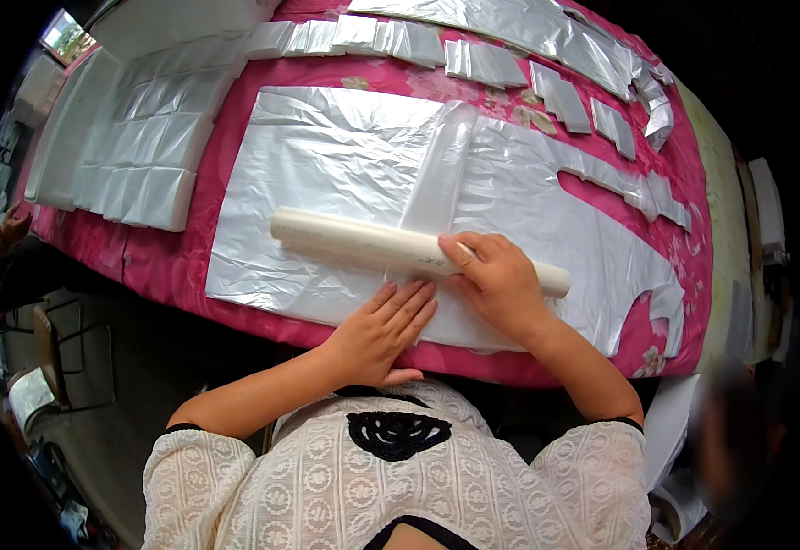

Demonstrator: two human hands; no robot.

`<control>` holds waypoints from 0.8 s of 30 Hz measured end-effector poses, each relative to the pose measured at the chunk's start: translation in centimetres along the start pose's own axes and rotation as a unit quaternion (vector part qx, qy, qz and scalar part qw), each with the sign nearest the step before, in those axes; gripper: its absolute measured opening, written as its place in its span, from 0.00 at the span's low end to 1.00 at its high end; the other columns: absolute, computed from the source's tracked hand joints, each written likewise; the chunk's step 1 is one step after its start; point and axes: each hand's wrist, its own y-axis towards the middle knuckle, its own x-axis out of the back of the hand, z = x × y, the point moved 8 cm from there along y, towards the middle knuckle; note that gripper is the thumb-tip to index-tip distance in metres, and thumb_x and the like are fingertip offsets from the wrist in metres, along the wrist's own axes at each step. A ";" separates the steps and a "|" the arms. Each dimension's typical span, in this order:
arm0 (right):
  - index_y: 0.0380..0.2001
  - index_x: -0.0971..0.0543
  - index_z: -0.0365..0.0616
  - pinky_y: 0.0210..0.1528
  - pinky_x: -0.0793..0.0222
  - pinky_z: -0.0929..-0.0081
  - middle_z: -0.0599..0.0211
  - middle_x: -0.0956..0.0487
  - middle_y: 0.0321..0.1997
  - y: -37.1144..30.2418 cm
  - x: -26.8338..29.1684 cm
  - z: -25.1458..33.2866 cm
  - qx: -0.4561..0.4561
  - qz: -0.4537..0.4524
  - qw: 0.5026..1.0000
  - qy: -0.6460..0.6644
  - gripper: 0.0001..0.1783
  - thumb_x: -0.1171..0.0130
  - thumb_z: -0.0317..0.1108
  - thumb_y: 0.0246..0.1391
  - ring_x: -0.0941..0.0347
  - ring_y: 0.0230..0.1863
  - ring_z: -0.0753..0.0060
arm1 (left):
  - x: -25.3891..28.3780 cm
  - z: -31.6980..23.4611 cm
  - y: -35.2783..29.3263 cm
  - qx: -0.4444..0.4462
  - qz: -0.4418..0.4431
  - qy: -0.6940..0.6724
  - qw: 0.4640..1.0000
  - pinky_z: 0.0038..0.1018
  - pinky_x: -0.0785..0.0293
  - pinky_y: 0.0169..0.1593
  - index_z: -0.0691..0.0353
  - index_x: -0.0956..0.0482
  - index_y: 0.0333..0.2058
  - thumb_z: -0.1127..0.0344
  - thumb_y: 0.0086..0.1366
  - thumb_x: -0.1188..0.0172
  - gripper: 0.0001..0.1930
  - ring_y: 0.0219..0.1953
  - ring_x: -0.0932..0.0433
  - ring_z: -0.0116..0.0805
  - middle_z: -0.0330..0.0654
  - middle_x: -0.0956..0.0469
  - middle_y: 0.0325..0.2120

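Observation:
A white plastic pipe (354, 239) lies slantwise across a flat stack of silvery-white plastic bags (317, 147) with cut-out handles at their right end. My right hand (502, 286) is closed over the pipe toward its right end, thumb on the near-left side. Just below the pipe, my left hand (377, 332) rests flat on the bags with fingers stretched out and nothing in it. A folded strip of the plastic (436, 165) stands out on top of the stack, beyond the pipe.
A pink floral cloth (235, 110) covers the table. Folded bag bundles (143, 147) fill its left side, and a row of small packets (354, 37) runs along the back. More bags (510, 27) lie at the far edge. Another person's hand (13, 225) shows at far left, near a chair (49, 357).

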 end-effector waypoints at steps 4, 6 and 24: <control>0.50 0.27 0.48 0.45 0.33 0.65 0.63 0.25 0.44 -0.6 3.8 -5.7 -0.062 -0.087 0.991 -0.076 0.27 0.39 0.28 0.42 0.30 0.43 0.58 | -0.3 -0.1 -0.2 0.002 -0.001 0.022 1.000 0.42 0.60 0.66 0.73 0.44 0.58 0.34 0.57 0.57 0.46 0.66 0.52 0.49 0.57 0.49 0.62; 0.51 0.28 0.48 0.47 0.34 0.66 0.62 0.25 0.46 -1.2 5.9 -10.1 -0.109 -0.132 0.975 -0.142 0.25 0.41 0.29 0.46 0.30 0.45 0.58 | -0.1 -0.1 -0.1 0.001 -0.002 0.015 1.000 0.41 0.60 0.66 0.73 0.45 0.59 0.34 0.56 0.56 0.46 0.66 0.53 0.48 0.56 0.50 0.63; 0.49 0.26 0.47 0.52 0.38 0.65 0.64 0.24 0.47 2.5 2.4 -4.2 0.047 -0.018 0.999 -0.013 0.29 0.39 0.21 0.38 0.31 0.47 0.59 | -0.6 -0.8 0.2 0.006 -0.019 0.016 1.000 0.43 0.60 0.65 0.70 0.43 0.58 0.37 0.56 0.53 0.43 0.65 0.51 0.47 0.55 0.48 0.62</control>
